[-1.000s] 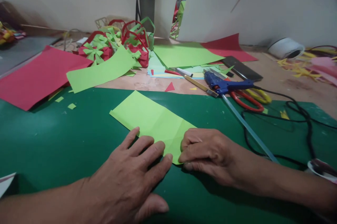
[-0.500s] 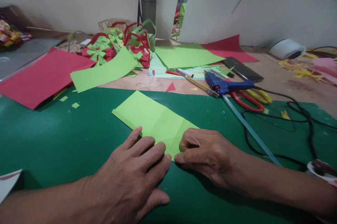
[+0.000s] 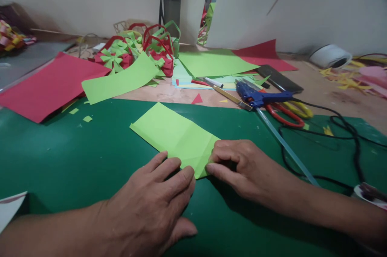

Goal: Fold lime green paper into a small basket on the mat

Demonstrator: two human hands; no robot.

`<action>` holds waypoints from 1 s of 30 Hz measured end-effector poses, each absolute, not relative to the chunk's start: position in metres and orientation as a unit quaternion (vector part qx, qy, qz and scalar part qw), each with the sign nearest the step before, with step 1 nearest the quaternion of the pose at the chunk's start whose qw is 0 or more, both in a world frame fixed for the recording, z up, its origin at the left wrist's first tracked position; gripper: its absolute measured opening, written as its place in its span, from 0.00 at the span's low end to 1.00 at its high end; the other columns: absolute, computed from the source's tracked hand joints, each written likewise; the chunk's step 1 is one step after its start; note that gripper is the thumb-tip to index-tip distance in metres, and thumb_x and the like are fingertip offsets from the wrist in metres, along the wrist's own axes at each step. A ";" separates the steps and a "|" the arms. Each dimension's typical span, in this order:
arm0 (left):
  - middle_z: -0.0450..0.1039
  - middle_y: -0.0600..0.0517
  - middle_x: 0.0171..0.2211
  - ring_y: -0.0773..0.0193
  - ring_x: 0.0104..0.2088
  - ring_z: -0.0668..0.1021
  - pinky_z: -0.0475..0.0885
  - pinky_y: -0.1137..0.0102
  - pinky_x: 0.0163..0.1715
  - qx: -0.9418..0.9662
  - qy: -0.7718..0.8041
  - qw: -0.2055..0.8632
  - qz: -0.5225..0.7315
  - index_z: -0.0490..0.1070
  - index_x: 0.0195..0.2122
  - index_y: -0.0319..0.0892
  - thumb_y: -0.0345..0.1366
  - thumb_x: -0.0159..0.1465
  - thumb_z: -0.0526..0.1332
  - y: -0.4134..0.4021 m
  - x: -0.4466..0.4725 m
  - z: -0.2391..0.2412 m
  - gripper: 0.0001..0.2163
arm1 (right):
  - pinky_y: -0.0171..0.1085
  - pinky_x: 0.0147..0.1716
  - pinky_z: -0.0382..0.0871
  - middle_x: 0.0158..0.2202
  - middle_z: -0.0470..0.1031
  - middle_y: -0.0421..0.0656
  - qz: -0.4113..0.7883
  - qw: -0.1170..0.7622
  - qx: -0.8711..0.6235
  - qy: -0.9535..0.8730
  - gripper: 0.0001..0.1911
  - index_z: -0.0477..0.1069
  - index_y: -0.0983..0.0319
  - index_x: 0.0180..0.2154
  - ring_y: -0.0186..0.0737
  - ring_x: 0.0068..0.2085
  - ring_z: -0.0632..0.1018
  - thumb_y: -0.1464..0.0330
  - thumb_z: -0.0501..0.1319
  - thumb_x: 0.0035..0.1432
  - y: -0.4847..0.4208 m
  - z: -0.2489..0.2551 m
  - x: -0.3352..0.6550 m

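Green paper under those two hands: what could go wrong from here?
1. The light green paper lies on a green mat. Only the left hand and the curled right hand pin its near end, so it might slip and crease crookedly.
2. The glue stick of the blue glue gun and a black cord lie close beside the right forearm; a sweep could snag them.
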State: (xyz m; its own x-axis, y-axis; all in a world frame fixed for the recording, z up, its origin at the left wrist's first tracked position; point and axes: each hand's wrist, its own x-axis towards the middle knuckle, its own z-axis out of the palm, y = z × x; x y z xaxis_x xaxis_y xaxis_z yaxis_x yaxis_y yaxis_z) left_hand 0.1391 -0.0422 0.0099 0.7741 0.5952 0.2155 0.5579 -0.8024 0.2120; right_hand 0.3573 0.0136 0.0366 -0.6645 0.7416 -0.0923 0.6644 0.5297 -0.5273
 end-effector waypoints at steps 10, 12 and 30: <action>0.70 0.47 0.46 0.52 0.43 0.69 0.62 0.55 0.48 0.935 0.323 0.076 0.127 0.68 0.48 0.37 0.47 0.69 0.47 -0.044 0.141 0.014 0.19 | 0.35 0.26 0.51 0.22 0.63 0.38 0.202 0.099 -0.413 -0.883 0.12 0.64 0.63 0.22 0.32 0.25 0.64 0.70 0.56 0.58 0.011 0.024 0.355; 0.70 0.46 0.46 0.51 0.44 0.69 0.62 0.55 0.48 0.939 0.312 0.069 0.126 0.66 0.50 0.37 0.48 0.69 0.47 -0.043 0.141 0.013 0.21 | 0.35 0.26 0.51 0.22 0.63 0.38 0.196 0.104 -0.409 -0.885 0.12 0.63 0.63 0.22 0.32 0.24 0.63 0.70 0.56 0.58 0.011 0.023 0.356; 0.64 0.41 0.54 0.46 0.50 0.64 0.58 0.51 0.50 0.952 0.295 -0.007 0.076 0.59 0.58 0.36 0.59 0.64 0.47 -0.049 0.138 0.004 0.32 | 0.35 0.26 0.52 0.22 0.64 0.38 0.197 0.116 -0.410 -0.883 0.12 0.63 0.63 0.22 0.32 0.25 0.64 0.70 0.56 0.58 0.011 0.020 0.357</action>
State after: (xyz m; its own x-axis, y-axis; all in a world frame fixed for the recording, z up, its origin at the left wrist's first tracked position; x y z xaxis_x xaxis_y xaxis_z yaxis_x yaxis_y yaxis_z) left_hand 0.1379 -0.0488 0.0044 0.8145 0.5604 0.1499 0.5627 -0.8261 0.0310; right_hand 0.3574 0.0107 0.0196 -0.6375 0.7693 0.0429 0.6783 0.5868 -0.4423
